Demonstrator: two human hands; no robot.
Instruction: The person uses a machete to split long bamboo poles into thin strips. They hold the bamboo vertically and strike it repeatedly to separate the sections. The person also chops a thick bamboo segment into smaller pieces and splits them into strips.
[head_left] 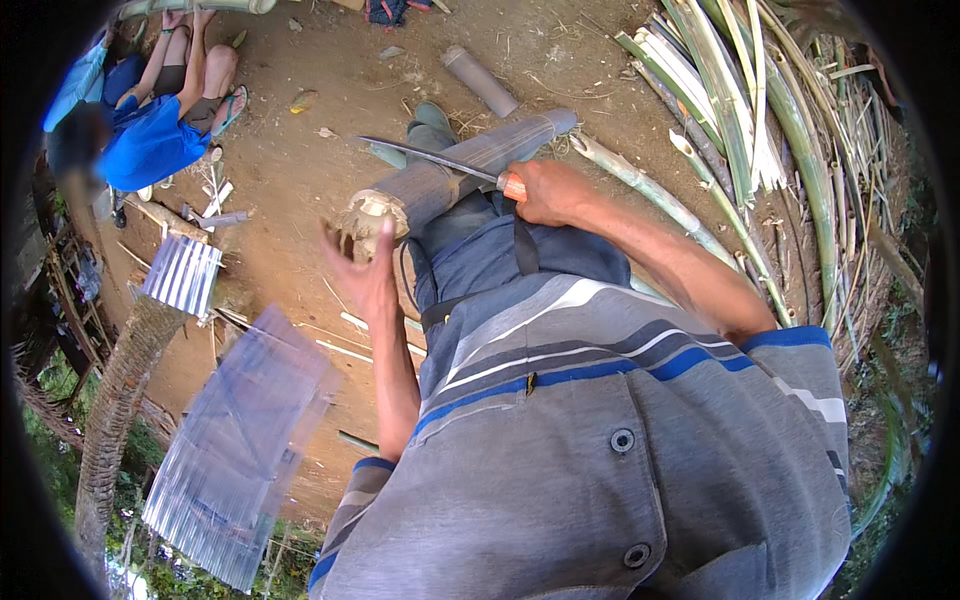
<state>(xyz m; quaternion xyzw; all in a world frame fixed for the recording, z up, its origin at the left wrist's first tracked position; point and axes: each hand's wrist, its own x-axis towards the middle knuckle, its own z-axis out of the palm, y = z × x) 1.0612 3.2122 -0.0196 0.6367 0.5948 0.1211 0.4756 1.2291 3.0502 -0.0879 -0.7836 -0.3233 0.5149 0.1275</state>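
My right hand (pixel 548 193) is wrapped round the orange handle (pixel 513 186) of a machete. Its long dark blade (pixel 430 157) points left, crossing over a thick grey-brown bamboo log (pixel 440 190); I cannot tell whether the two touch. The log lies slantwise in front of my lap, its pale, rough cut end (pixel 375 212) toward the left. Close to that end my left hand (pixel 365 268) is open, thumb and fingers apart, holding nothing. Whether a fingertip touches the cut end is hard to tell.
Bamboo poles and split strips (pixel 735 110) pile up at the right. A short bamboo piece (pixel 480 80) lies beyond the log. Clear corrugated sheet (pixel 240 440) stands lower left by a trunk (pixel 125 400). A person in blue (pixel 160 140) sits far left, holding a green pole (pixel 190 6).
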